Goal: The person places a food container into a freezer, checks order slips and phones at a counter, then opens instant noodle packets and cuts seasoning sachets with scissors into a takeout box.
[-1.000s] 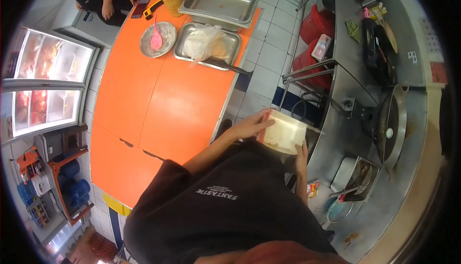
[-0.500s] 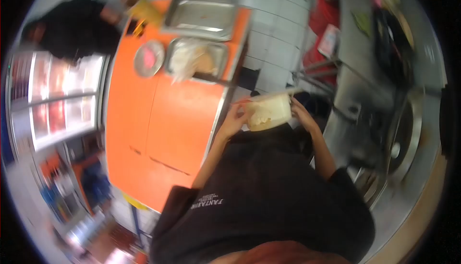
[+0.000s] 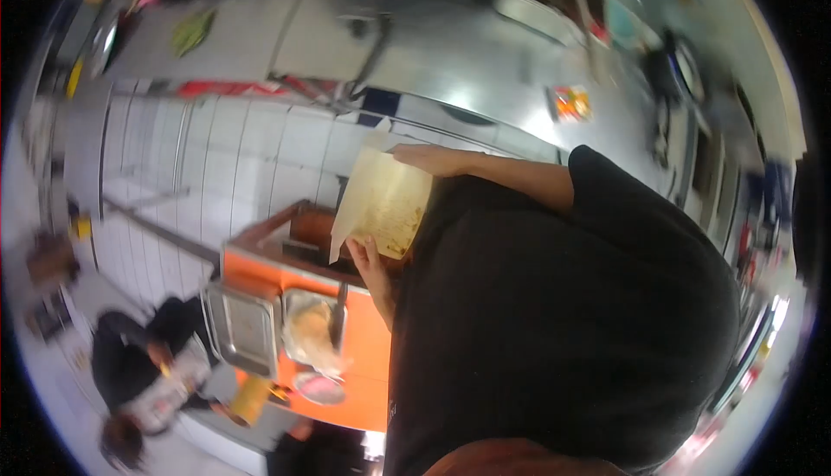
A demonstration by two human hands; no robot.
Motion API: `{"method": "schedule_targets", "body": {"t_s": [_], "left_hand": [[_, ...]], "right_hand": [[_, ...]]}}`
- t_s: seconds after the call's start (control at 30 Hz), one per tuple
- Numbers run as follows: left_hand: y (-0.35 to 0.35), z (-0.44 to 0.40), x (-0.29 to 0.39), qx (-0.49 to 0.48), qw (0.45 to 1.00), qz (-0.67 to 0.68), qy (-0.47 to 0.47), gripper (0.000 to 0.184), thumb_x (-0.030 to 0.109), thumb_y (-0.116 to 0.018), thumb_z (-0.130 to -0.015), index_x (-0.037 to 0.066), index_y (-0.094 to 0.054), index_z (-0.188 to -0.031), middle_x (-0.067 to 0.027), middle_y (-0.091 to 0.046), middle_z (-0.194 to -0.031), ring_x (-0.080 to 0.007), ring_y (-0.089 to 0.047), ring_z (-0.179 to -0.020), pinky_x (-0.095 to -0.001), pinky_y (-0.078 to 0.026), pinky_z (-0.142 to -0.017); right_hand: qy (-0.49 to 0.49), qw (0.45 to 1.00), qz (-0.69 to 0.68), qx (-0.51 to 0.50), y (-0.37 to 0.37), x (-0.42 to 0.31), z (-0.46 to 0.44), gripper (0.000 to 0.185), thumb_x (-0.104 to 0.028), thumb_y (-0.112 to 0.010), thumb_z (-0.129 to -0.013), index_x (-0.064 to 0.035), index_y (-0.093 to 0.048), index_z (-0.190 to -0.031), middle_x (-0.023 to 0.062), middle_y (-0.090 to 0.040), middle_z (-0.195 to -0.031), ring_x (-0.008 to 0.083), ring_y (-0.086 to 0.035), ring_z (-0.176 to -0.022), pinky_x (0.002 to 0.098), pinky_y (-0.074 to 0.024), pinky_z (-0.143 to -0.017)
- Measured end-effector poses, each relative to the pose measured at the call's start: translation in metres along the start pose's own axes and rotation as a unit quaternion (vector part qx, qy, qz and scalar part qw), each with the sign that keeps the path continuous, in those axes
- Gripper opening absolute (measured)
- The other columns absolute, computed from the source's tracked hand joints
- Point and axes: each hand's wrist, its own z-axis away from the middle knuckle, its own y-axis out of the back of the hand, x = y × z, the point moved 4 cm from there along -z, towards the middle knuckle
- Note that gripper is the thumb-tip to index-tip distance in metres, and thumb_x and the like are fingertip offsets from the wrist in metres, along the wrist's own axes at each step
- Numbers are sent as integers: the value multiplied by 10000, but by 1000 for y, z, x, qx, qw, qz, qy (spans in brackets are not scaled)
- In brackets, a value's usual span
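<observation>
A pale yellow rectangular tub [image 3: 388, 203] is held in front of my body, its inside turned toward me. Brown bits of food or residue cling to its inner wall and bottom. My left hand [image 3: 367, 261] grips the lower side, with fingers over the edge. At the upper side, my right hand [image 3: 426, 159] is closed on the rim; some of its fingers are hidden behind the tub.
An orange table [image 3: 370, 337] bears a metal tray [image 3: 243, 327], a smaller tray [image 3: 299, 307] with food and plastic, and a bowl [image 3: 319, 387]. A steel counter [image 3: 467, 69] holds a colourful packet [image 3: 570, 104]. Another person [image 3: 160, 363] is beyond the table.
The view has swung round strongly toward the steel counter, so the orange table now lies at the lower left. The tub stays in both hands, its inside more visible.
</observation>
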Motion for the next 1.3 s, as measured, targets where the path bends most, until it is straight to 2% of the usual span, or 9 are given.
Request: {"method": "schedule_targets", "body": {"t_s": [0.27,0.53,0.67,0.83,0.93,1.0,1.07,1.2,1.3], "left_hand": [[-92,-22,-78,-279,945,-167,43,643,295,-604,-1101,44,-308,-1613,-140,-522,-1475,-243,-546,-1316,-387,-514,-1012],[-278,40,-98,-484,824,-285,72,557,143,-631,-1061,70,-423,-1572,-152,-590,-1403,-201,-624,-1203,-329,-571,-929],[-346,45,-136,-577,741,-343,29,583,126,-667,-1036,94,-436,-1570,-125,-586,-1419,-200,-612,-1232,-336,-563,-951],[-434,53,-174,-536,730,-409,110,558,152,-642,-1043,119,-436,-1561,-129,-567,-1414,-219,-652,-1180,-338,-611,-878],[-477,56,-195,-554,720,-414,58,555,143,-642,-1033,117,-452,-1554,-127,-576,-1404,-215,-640,-1200,-337,-600,-866],[-498,62,-205,-528,719,-450,43,557,125,-631,-1020,103,-462,-1551,-124,-575,-1417,-215,-605,-1262,-338,-573,-912],[-508,57,-222,-522,723,-449,56,593,123,-616,-1014,116,-442,-1581,-115,-566,-1446,-204,-569,-1299,-337,-523,-1000],[-541,64,-237,-500,745,-441,11,607,144,-591,-1023,94,-439,-1609,-132,-505,-1573,-240,-495,-1416,-361,-383,-1179],[-558,60,-243,-469,742,-479,-1,592,134,-576,-1032,62,-443,-1605,-142,-489,-1595,-246,-468,-1451,-357,-339,-1214]], "right_hand": [[-13,950,-152,272,27,71,227,519,-300,-380,-1138,-2,-417,-1561,162,-539,-1508,236,-519,-1384,364,-394,-1176],[-32,756,-185,627,35,170,378,523,-351,-365,-1152,11,-465,-1515,138,-587,-1428,218,-545,-1333,336,-402,-1151],[65,704,-358,610,35,168,439,519,-404,-396,-1147,4,-532,-1438,100,-618,-1323,186,-563,-1254,335,-426,-1111],[-26,710,-110,695,71,219,541,440,-371,-505,-1115,-30,-648,-1353,147,-717,-1154,241,-669,-1061,347,-520,-938],[-58,496,-15,866,126,264,647,195,-81,-637,-974,-39,-735,-1137,164,-732,-1113,280,-697,-934,413,-549,-815],[-104,374,191,901,178,303,726,242,-93,-635,-946,-47,-701,-1175,194,-693,-1098,352,-669,-1009,449,-536,-871],[-247,343,282,861,232,343,783,328,-168,-646,-947,-59,-655,-1257,225,-662,-1165,387,-652,-1080,489,-546,-877],[-481,418,319,702,299,377,825,412,-260,-634,-944,-74,-598,-1310,233,-651,-1226,454,-646,-1108,552,-563,-901],[-485,458,284,688,342,448,843,428,-274,-667,-921,-30,-605,-1268,293,-624,-1203,494,-663,-1055,572,-555,-936]]}}
